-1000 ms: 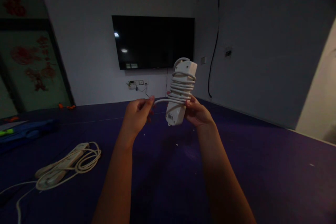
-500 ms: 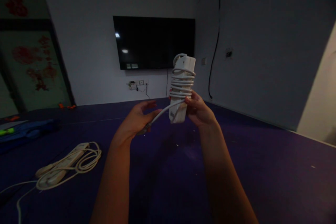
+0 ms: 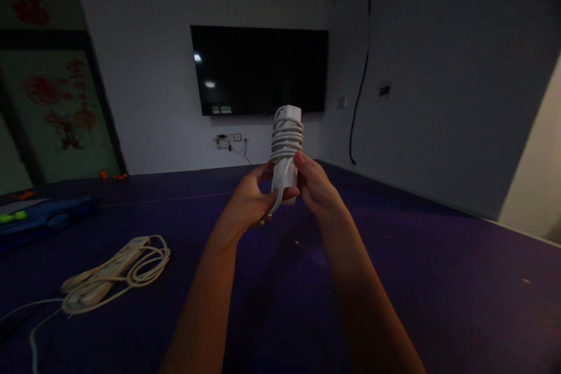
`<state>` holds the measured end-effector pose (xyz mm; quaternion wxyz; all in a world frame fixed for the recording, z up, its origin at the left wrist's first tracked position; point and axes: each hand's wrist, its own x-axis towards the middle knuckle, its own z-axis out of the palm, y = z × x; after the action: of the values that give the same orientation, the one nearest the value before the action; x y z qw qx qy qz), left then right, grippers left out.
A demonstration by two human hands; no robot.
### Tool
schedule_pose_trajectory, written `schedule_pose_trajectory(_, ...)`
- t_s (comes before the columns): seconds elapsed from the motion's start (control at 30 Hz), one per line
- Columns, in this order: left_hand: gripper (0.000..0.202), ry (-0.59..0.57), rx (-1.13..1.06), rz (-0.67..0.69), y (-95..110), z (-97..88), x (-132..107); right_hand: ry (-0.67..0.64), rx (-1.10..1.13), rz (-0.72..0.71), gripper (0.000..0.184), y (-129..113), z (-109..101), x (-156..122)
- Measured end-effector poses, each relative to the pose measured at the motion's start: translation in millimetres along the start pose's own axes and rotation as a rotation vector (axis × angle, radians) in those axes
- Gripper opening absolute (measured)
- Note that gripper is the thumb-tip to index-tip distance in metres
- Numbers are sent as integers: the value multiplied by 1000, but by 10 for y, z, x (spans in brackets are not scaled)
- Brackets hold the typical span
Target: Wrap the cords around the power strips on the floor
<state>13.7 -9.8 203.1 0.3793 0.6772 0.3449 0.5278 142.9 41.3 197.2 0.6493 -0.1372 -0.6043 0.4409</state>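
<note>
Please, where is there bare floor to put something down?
Right of the right forearm, purple floor stretches to the right wall, bare except for white scraps. Narrower free patches: between right forearm and left forearm, under the held power strip; and between left forearm and a second power strip. Crowded is the left side: that cord-tangled strip, then blue cloth.

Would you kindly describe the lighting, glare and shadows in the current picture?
Head view: dim overall, paler at the right edge; head view: small bright reflections on the left side of the television; head view: a soft-edged shadow on the purple floor below the wrapped power strip.
</note>
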Motion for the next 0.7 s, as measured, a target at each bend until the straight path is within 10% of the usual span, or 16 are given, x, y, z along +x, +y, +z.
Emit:
schedule_pose_trajectory(0.33, 75, 162, -48, -77, -19, 101, 56, 15, -145, -78, 65, 77, 73, 64)
schedule_pose_trajectory(0.7, 85, 340, 19, 161, -128, -7, 140, 52, -260, -108, 63, -137, 3, -9)
